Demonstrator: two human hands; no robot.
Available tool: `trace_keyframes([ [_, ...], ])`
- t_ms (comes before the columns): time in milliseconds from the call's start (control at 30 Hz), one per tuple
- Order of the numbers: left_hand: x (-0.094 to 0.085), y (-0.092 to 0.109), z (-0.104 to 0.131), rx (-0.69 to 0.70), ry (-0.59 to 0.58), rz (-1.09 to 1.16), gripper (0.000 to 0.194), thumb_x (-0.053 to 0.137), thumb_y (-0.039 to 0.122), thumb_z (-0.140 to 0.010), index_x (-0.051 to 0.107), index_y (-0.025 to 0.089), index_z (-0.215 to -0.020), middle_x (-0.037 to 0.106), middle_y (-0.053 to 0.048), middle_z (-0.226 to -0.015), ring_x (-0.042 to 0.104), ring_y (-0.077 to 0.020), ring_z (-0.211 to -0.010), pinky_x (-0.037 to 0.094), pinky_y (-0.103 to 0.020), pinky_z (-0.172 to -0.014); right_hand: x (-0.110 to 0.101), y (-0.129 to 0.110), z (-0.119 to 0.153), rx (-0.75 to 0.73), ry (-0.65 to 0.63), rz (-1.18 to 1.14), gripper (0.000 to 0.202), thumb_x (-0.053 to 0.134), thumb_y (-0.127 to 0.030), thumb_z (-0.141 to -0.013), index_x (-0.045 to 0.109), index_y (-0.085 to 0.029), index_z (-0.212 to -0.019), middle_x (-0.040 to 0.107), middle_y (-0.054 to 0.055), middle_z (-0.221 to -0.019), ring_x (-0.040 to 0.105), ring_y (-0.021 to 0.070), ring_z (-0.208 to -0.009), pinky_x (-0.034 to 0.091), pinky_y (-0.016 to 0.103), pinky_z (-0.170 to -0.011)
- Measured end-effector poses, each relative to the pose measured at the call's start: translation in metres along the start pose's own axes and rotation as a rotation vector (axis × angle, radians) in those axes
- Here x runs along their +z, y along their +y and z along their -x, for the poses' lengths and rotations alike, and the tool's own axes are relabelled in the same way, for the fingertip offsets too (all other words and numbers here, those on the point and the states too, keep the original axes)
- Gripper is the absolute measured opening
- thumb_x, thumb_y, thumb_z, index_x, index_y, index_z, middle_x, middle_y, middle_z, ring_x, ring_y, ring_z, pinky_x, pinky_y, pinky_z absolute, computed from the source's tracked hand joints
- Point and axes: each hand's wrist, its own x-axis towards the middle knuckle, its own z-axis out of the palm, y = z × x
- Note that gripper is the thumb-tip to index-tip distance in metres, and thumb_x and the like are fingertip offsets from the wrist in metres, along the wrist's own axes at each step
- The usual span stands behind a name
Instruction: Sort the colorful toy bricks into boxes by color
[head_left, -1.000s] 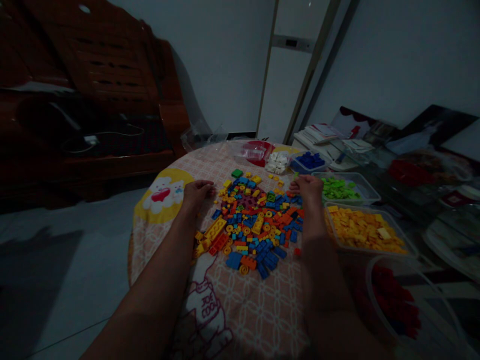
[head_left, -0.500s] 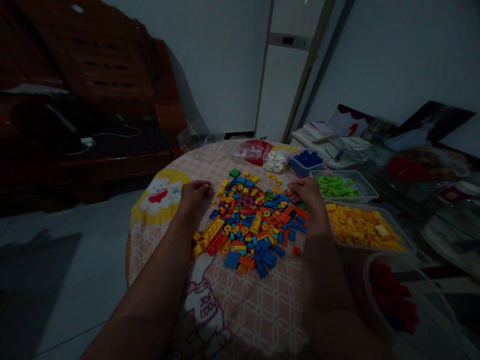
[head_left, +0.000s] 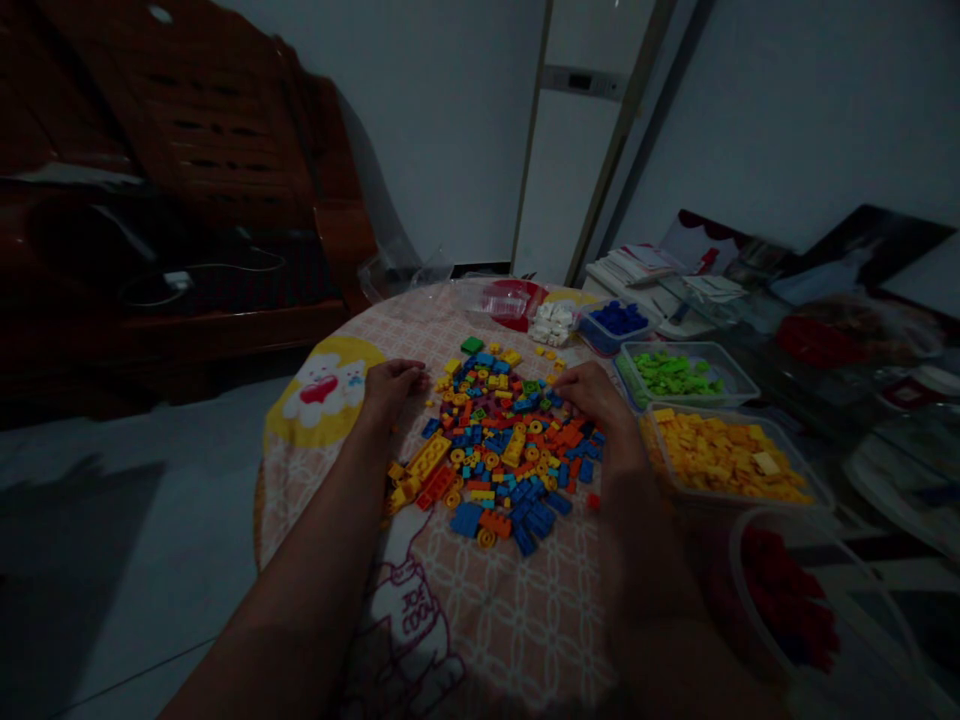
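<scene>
A loose pile of mixed building bricks [head_left: 517,450], mostly blue, yellow and orange, lies on the patterned tablecloth [head_left: 510,610]. My left hand [head_left: 394,385] rests at the pile's left edge with its fingers curled together; whatever may be between them is too small to tell. At the upper right of the pile, my right hand [head_left: 589,392] reaches over the bricks with fingers bent down and its fingertips among small pieces. What it grips, if anything, is hidden. A long yellow brick [head_left: 428,457] lies near my left forearm, and a green brick [head_left: 472,345] is at the far edge.
Along the right stand tubs of yellow bricks [head_left: 731,455], light green bricks [head_left: 671,375], blue bricks [head_left: 619,318] and red bricks [head_left: 787,600]. White bricks [head_left: 553,324] and clear plastic trays [head_left: 491,296] are at the back. A wooden bench [head_left: 225,150] stands at the left.
My right hand has moved left, further over the pile's upper right part. My left hand has stayed in nearly the same place. The view has shifted slightly.
</scene>
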Motion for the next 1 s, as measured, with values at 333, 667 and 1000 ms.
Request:
trace_keyframes([
  [333, 0.000, 0.000, -0.001, 0.010, 0.000, -0.013, 0.011, 0.065, 0.011, -0.065, 0.069, 0.014, -0.075, 0.069, -0.005, -0.065, 0.065, -0.0130, -0.057, 0.055, -0.025, -0.060, 0.000, 0.014, -0.006, 0.004, -0.017, 0.055, 0.015, 0.062, -0.004, -0.071, 0.072, -0.016, -0.068, 0.053, -0.005, -0.041, 0.048, 0.0104, -0.038, 0.036, 0.021, -0.044],
  [667, 0.001, 0.003, 0.002, -0.002, -0.003, -0.020, 0.009, 0.067, 0.012, -0.066, 0.069, 0.014, -0.075, 0.069, -0.005, -0.066, 0.064, -0.0126, -0.058, 0.055, -0.025, -0.062, 0.017, 0.014, -0.016, -0.145, 0.035, 0.348, 0.021, 0.070, -0.007, -0.068, 0.080, -0.021, -0.078, 0.074, 0.000, -0.070, 0.066, 0.0155, -0.069, 0.045, 0.021, -0.064],
  [1000, 0.002, 0.005, 0.003, -0.008, 0.002, -0.002, 0.010, 0.067, 0.011, -0.065, 0.069, 0.014, -0.074, 0.069, -0.005, -0.064, 0.064, -0.0122, -0.057, 0.054, -0.023, -0.061, 0.005, 0.009, -0.006, 0.013, -0.136, -0.015, 0.017, 0.064, -0.008, -0.074, 0.075, -0.016, -0.083, 0.055, -0.007, -0.043, 0.048, 0.0097, -0.040, 0.037, 0.019, -0.044],
])
